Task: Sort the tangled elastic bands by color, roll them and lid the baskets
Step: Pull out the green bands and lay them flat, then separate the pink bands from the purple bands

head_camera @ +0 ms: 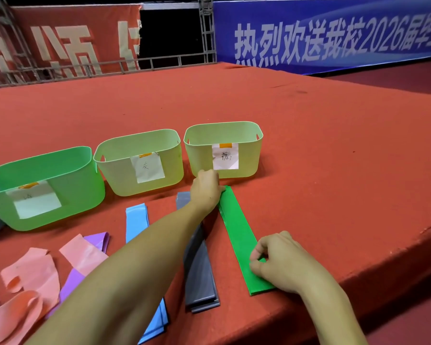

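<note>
A long green elastic band [239,235] lies flat on the red carpeted platform. My left hand [207,188] pinches its far end, close to the right pale-yellow basket [246,150]. My right hand [279,262] pinches its near end. Left of the green band lies a stack of grey bands [200,275], partly under my left forearm. A blue band [136,220] lies further left. Pink bands [33,277] and purple bands [97,240] lie tangled at the lower left. No lids are in view.
Three labelled baskets stand in a row: a green basket [67,170] on the left, a pale-yellow basket [120,178] in the middle and another on the right. The platform edge [383,265] drops off near right. Banners and a metal truss stand behind.
</note>
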`<state>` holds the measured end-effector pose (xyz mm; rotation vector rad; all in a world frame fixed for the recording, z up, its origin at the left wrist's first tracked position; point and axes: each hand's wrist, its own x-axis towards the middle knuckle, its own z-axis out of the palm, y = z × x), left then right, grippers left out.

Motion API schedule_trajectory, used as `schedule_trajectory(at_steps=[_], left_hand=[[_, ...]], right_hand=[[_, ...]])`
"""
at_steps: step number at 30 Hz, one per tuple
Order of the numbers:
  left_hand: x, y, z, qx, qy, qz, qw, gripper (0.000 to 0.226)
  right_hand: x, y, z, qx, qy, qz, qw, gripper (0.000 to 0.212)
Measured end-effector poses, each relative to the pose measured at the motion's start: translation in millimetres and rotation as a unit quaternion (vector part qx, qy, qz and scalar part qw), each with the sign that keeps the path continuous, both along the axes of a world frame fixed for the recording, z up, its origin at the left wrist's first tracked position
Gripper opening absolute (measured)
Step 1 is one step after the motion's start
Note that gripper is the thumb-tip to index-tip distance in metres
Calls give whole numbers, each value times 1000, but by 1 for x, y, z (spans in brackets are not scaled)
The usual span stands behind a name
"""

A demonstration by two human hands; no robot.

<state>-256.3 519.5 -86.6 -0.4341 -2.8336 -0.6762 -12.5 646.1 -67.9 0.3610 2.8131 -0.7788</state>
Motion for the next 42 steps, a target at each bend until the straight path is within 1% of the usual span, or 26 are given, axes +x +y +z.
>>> schedule_trajectory(at_steps=[2,4,6,8,11,13,16,18,20,24,29,33,38,40,42], left_hand=[[4,0,2,-39,26,10,999,34],[7,-1,3,-46,40,11,998,32],[9,-4,6,-22,28,10,999,23],[13,-10,11,11,15,16,1000,22],[23,-24,22,34,9,16,999,23],[33,-38,30,60,11,-1,998,22],[54,-71,43,107,0,-35,994,25],[70,-99,49,140,9,-54,989,29],[87,-134,54,169,29,-63,983,28],[122,-211,61,161,62,-47,984,26],[152,-306,70,127,69,-6,989,22],[162,-376,76,90,69,32,993,23],[163,-456,79,25,65,121,990,28],[157,-491,77,19,46,163,985,27],[150,-526,70,12,19,226,974,24]], right_hand=[[-3,-1,-1,8,11,-4,1000,15],[-7,-2,-3,13,20,-6,1000,21],[-11,-3,-4,26,26,-7,999,25],[-13,-4,-2,33,46,-11,998,30],[-14,-7,0,28,112,-25,993,32],[-17,-14,1,-6,182,-33,983,30],[-26,-37,2,-95,291,-14,952,22],[-31,-60,5,-163,336,6,928,18],[-36,-89,9,-210,358,29,909,16],[-40,-155,16,-268,354,85,892,13],[-44,-234,21,-313,320,149,881,11],[-49,-288,22,-312,300,196,880,10],[-59,-347,28,-308,276,239,879,7],[-68,-370,29,-307,276,252,875,7],[-78,-394,31,-301,267,264,877,5]])
